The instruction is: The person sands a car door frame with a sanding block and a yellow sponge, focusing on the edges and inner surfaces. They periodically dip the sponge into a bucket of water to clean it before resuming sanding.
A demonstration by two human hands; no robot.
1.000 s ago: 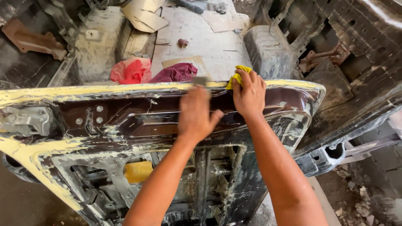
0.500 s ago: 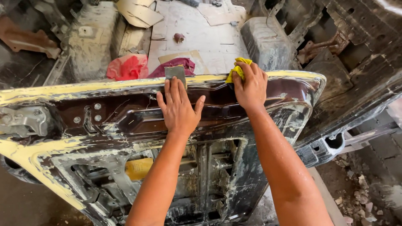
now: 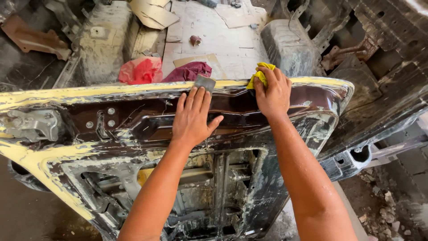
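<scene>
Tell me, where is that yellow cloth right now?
In the head view, the yellow cloth is bunched under the right hand on the panel's yellow top edge, right of the grey sanding pad under the left hand.

The car door [image 3: 133, 120] is hard metal. Its dark middle part looks wet and shiny, and the top edge has rough, dull yellow filler with bare grey metal showing through. The hinge plate [image 3: 33, 125] is grey metal and looks scratched. The left hand [image 3: 192, 118] presses a small grey sanding pad [image 3: 205, 82] that looks flat and matt. The right hand [image 3: 273, 91] squeezes a soft yellow cloth [image 3: 261, 73]. The arms shine with water drops. Behind the door lie a red rag [image 3: 140, 70] and a purple rag [image 3: 189, 70], both soft and crumpled
</scene>
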